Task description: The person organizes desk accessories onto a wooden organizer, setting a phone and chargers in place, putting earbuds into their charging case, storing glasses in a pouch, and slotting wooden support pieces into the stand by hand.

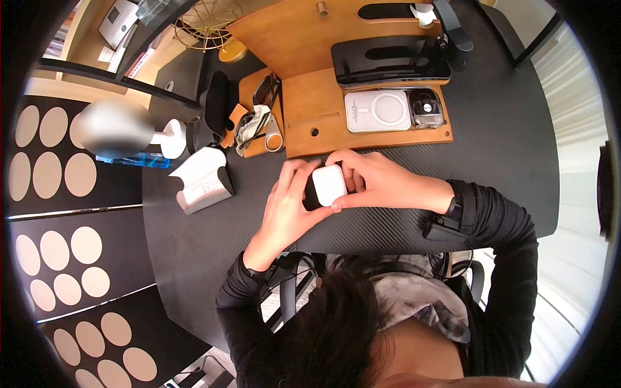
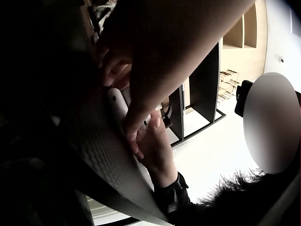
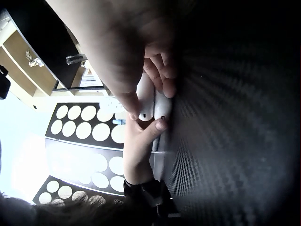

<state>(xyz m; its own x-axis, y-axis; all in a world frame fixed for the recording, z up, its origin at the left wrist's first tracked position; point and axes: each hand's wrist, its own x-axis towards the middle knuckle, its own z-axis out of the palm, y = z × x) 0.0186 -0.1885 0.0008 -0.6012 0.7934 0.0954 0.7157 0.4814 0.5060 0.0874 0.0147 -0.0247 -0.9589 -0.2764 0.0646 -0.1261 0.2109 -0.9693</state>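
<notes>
A small white case [image 1: 328, 184] with a black side sits between both hands, just above the dark woven-pattern table [image 1: 504, 168]. My left hand [image 1: 289, 197] curls round its left and lower side. My right hand [image 1: 370, 180] grips it from the right, thumb along the lower edge. In the left wrist view the white case [image 2: 117, 104] shows edge-on between the left hand [image 2: 155, 56] and the right hand [image 2: 157, 148]. The right wrist view shows the right hand [image 3: 127, 52] pinching the white case [image 3: 153, 101], with the left hand [image 3: 137, 141] under it.
Behind the hands a wooden organiser [image 1: 304, 97] holds a white charging pad [image 1: 377, 110], a small clear-topped gadget [image 1: 426, 108] and a black stand [image 1: 388, 61]. A white box [image 1: 204, 180] lies to the left. The table's near edge runs close to my body.
</notes>
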